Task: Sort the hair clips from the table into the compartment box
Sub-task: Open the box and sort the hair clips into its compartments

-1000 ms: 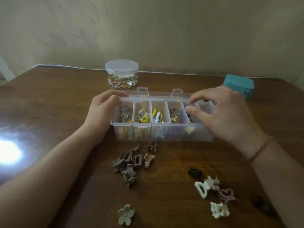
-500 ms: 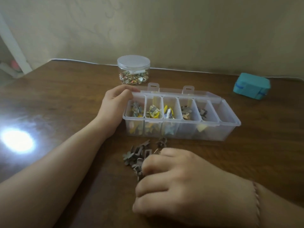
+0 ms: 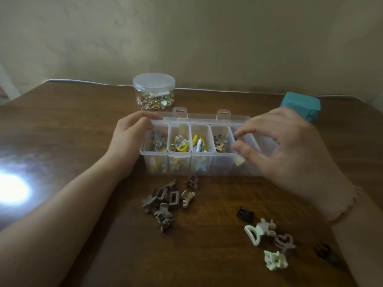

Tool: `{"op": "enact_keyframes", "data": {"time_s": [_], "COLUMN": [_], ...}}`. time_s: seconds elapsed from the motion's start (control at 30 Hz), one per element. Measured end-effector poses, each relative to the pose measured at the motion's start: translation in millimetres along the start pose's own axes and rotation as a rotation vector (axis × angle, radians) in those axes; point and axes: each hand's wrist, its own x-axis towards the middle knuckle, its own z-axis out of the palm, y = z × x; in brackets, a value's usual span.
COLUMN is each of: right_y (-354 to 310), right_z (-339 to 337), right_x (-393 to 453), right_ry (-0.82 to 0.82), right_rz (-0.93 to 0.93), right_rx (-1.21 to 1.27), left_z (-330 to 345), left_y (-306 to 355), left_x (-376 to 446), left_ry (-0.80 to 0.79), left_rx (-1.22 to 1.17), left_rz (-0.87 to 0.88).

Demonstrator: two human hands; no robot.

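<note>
The clear compartment box point(image 3: 199, 156) stands open mid-table, with small coloured clips in its left five compartments. My left hand point(image 3: 128, 137) grips the box's left end, fingers on the back rim and thumb on the wall. Over the fifth compartment hovers my right hand point(image 3: 290, 146), thumb and forefinger spread; a small dark clip point(image 3: 236, 139) shows between the fingertips, inside the compartment. In front of the box lies a pile of brown clips point(image 3: 163, 204) beside a cream claw clip point(image 3: 187, 197). A black clip point(image 3: 245, 216) and several cream and mauve clips point(image 3: 263, 230) lie at the front right.
A lidded clear jar point(image 3: 154, 91) of small trinkets stands behind the box on the left. A teal case point(image 3: 300, 104) sits at the back right, partly hidden by my right hand. A bright glare spot point(image 3: 12, 189) marks the table's left side. The wall runs close behind.
My right hand has risen from the brown pile in front of the box to the fifth compartment, and its fingers have spread. My left hand has stayed on the box's left end.
</note>
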Motion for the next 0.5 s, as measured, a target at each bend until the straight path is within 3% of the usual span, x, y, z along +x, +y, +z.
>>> {"op": "enact_keyframes", "data": {"time_s": [0.17,0.23,0.5], "right_y": [-49.2,-56.3,-56.8], "right_z": [28.1,40.1,45.1], "right_x": [-8.0,-12.2,-12.1], "right_ry": [-0.264,-0.287,-0.251], "right_rz": [-0.492,-0.619,-0.641], "right_rx": [-0.042,-0.077,-0.031], "left_z": [-0.3,-0.5,-3.0], "left_y": [3.7,3.3,-3.1], "left_x": [-2.7,-3.0,1.2], "left_ry": [0.005,0.004,0.0], "left_rx": [-0.003,-0.004,0.006], "left_rz": [0.001,0.013,0.013]}}
